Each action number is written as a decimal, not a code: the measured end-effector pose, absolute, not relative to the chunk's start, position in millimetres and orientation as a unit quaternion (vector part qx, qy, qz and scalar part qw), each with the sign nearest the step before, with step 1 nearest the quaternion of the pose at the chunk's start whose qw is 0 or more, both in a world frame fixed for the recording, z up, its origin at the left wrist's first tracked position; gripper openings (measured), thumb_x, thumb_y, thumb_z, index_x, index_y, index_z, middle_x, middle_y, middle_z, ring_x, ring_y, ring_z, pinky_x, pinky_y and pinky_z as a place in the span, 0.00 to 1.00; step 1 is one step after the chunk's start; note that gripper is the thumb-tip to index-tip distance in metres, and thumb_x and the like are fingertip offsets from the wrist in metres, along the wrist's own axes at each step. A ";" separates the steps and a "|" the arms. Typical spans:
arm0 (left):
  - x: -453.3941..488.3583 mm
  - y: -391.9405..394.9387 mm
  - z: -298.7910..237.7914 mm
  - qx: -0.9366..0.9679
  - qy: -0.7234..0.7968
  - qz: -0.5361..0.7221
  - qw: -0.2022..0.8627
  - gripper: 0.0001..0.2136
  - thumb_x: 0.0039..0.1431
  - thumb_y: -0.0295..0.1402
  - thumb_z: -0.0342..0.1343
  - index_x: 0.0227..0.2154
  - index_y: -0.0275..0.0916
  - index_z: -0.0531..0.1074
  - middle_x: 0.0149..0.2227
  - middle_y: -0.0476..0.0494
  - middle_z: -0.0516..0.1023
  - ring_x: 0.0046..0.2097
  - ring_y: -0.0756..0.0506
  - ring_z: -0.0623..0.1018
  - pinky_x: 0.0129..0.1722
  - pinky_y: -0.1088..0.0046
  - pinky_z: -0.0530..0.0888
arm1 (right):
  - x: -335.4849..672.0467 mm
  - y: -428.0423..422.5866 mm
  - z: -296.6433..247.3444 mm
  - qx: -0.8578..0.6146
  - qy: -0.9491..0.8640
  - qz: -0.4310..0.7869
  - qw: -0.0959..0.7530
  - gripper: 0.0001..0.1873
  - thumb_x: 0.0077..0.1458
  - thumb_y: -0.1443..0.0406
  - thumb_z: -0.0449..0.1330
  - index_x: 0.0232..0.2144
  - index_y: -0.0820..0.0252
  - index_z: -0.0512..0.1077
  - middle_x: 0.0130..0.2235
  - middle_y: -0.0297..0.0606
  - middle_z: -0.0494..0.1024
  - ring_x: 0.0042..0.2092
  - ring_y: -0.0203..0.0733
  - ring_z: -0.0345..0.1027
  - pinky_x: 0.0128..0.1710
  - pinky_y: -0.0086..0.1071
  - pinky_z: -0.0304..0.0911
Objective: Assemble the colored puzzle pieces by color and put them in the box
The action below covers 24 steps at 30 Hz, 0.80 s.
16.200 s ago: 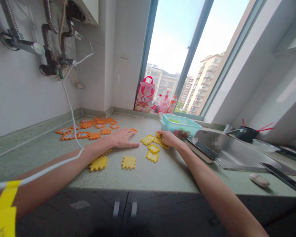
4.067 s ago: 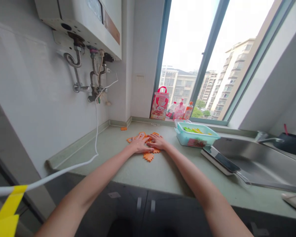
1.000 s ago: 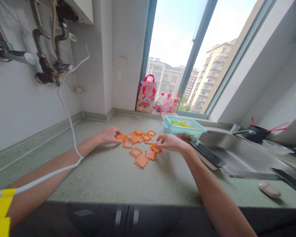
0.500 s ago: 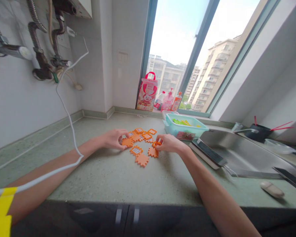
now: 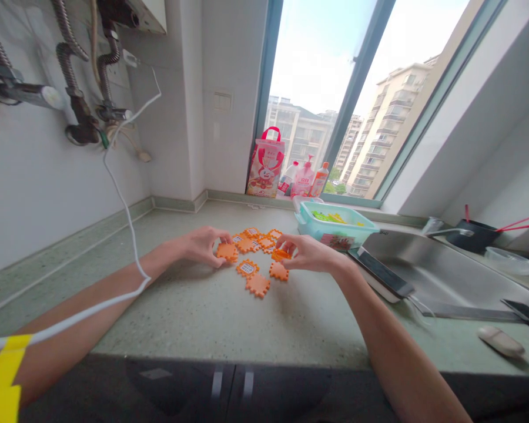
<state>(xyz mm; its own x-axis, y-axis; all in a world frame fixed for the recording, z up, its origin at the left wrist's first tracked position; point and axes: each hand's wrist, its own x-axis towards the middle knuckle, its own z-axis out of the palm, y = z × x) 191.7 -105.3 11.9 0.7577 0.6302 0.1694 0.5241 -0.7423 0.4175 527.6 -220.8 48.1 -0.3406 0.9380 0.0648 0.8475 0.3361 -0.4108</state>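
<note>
Orange square puzzle tiles with toothed edges lie in a loose group on the counter. My left hand (image 5: pixel 203 245) has thumb and fingers closed on the sides of a plain orange tile (image 5: pixel 227 252) at the left of the group. Between the fingertips of my right hand (image 5: pixel 306 252) is another orange tile (image 5: pixel 281 255), seen nearly edge-on. Just below it lies a flat tile (image 5: pixel 279 271). Nearer to me are a tile with a printed white label (image 5: pixel 247 268) and a plain one (image 5: pixel 258 286). Several overlapping tiles (image 5: pixel 248 244) sit between my hands.
A mint-green tub (image 5: pixel 357 235) with green and yellow pieces stands behind my right hand. Right of it are a phone (image 5: pixel 379 273) on a white box, a steel sink (image 5: pixel 436 276) and a mouse (image 5: pixel 500 341). A white cable (image 5: pixel 130 229) crosses above my left forearm.
My right hand has raised its tile a little, away from the flat tile beneath, which now shows whole. My left hand stays on its tile. The view has shifted slightly.
</note>
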 end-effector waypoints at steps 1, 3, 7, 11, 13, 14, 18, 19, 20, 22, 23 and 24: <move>193.5 -108.4 11.9 0.916 0.311 0.163 0.195 0.23 0.45 0.40 0.68 0.46 0.42 0.80 0.33 0.51 0.80 0.29 0.49 0.73 0.30 0.74 0.65 | 523.7 -223.6 48.7 -0.552 -0.807 0.166 0.127 0.21 0.51 0.60 0.69 0.49 0.56 0.78 0.42 0.37 0.83 0.38 0.42 0.76 0.37 0.31 0.65; 200.6 -116.1 9.8 0.907 0.300 0.181 0.234 0.23 0.45 0.40 0.69 0.47 0.40 0.78 0.30 0.52 0.78 0.25 0.50 0.71 0.26 0.74 0.63 | 516.4 -227.6 47.9 -0.561 -0.807 0.165 0.076 0.19 0.50 0.61 0.69 0.46 0.57 0.78 0.40 0.38 0.83 0.38 0.42 0.75 0.36 0.31 0.64; 220.1 -130.2 1.7 0.908 0.260 0.172 0.279 0.24 0.46 0.39 0.69 0.48 0.39 0.77 0.25 0.56 0.73 0.23 0.51 0.69 0.24 0.75 0.63 | 510.0 -228.2 42.4 -0.563 -0.815 0.135 0.037 0.19 0.48 0.61 0.70 0.44 0.57 0.77 0.41 0.39 0.83 0.38 0.43 0.74 0.35 0.31 0.62; 230.6 -134.6 -1.2 0.921 0.250 0.145 0.261 0.23 0.47 0.38 0.68 0.47 0.41 0.77 0.24 0.57 0.71 0.24 0.51 0.69 0.24 0.76 0.63 | 512.8 -222.5 33.2 -0.557 -0.822 0.111 0.039 0.22 0.47 0.59 0.70 0.45 0.57 0.76 0.42 0.40 0.83 0.39 0.44 0.73 0.36 0.31 0.62; 232.4 -134.8 -0.8 0.929 0.232 0.151 0.245 0.22 0.46 0.36 0.68 0.47 0.41 0.77 0.31 0.54 0.76 0.25 0.52 0.69 0.26 0.76 0.64 | 514.1 -219.8 29.3 -0.565 -0.819 0.096 0.038 0.22 0.47 0.61 0.70 0.46 0.57 0.76 0.41 0.39 0.82 0.39 0.44 0.74 0.35 0.31 0.62; 232.9 -134.8 -0.6 0.933 0.222 0.155 0.238 0.22 0.46 0.36 0.68 0.47 0.42 0.78 0.34 0.52 0.78 0.26 0.52 0.69 0.26 0.76 0.64 | 514.3 -219.2 28.5 -0.567 -0.818 0.086 0.043 0.22 0.47 0.61 0.70 0.46 0.57 0.76 0.40 0.39 0.82 0.39 0.44 0.74 0.35 0.31 0.62; 233.7 -135.4 -0.8 0.937 0.227 0.146 0.222 0.22 0.47 0.37 0.68 0.47 0.42 0.78 0.27 0.55 0.73 0.25 0.51 0.69 0.26 0.76 0.63 | 509.9 -224.2 35.0 -0.547 -0.826 0.073 0.112 0.18 0.49 0.61 0.70 0.44 0.56 0.76 0.40 0.38 0.82 0.38 0.43 0.74 0.36 0.31 0.62; 233.5 -135.4 -0.7 0.936 0.231 0.142 0.223 0.22 0.47 0.38 0.68 0.47 0.42 0.78 0.25 0.56 0.71 0.25 0.50 0.69 0.26 0.75 0.63 | 507.0 -227.3 38.0 -0.537 -0.828 0.085 0.135 0.18 0.50 0.61 0.70 0.44 0.56 0.76 0.40 0.38 0.82 0.38 0.42 0.74 0.36 0.31 0.63; 232.9 -135.5 -0.3 0.936 0.233 0.139 0.223 0.22 0.47 0.39 0.68 0.47 0.42 0.78 0.24 0.57 0.70 0.25 0.50 0.70 0.26 0.75 0.63 | 503.3 -230.7 40.6 -0.525 -0.830 0.101 0.156 0.18 0.50 0.61 0.70 0.44 0.56 0.76 0.40 0.37 0.82 0.38 0.41 0.73 0.37 0.31 0.63; 230.8 -135.4 1.8 0.938 0.232 0.141 0.218 0.21 0.47 0.39 0.68 0.47 0.42 0.78 0.25 0.56 0.71 0.25 0.50 0.70 0.27 0.75 0.64 | 494.1 -237.5 43.1 -0.498 -0.838 0.134 0.177 0.17 0.52 0.60 0.70 0.44 0.56 0.76 0.41 0.36 0.82 0.37 0.40 0.72 0.37 0.30 0.63; 229.1 -135.3 3.6 0.939 0.232 0.143 0.211 0.21 0.47 0.39 0.68 0.46 0.43 0.78 0.25 0.56 0.72 0.26 0.50 0.71 0.27 0.75 0.64 | 488.9 -240.3 42.6 -0.485 -0.845 0.144 0.173 0.17 0.52 0.60 0.70 0.44 0.56 0.76 0.40 0.36 0.82 0.38 0.40 0.72 0.37 0.31 0.63; 226.9 -135.0 5.7 0.940 0.234 0.143 0.204 0.21 0.47 0.39 0.67 0.46 0.43 0.79 0.26 0.56 0.73 0.26 0.50 0.71 0.28 0.74 0.64 | 483.9 -242.4 41.0 -0.477 -0.851 0.147 0.162 0.16 0.52 0.59 0.70 0.43 0.56 0.76 0.40 0.36 0.82 0.38 0.40 0.72 0.38 0.31 0.64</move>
<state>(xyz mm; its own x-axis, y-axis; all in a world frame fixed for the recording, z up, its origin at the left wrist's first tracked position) 226.9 -135.0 5.7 0.8493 0.4986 0.1735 0.3821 -0.8073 0.4497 483.9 -242.4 41.0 -0.4929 0.8595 0.1355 0.7639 0.5020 -0.4055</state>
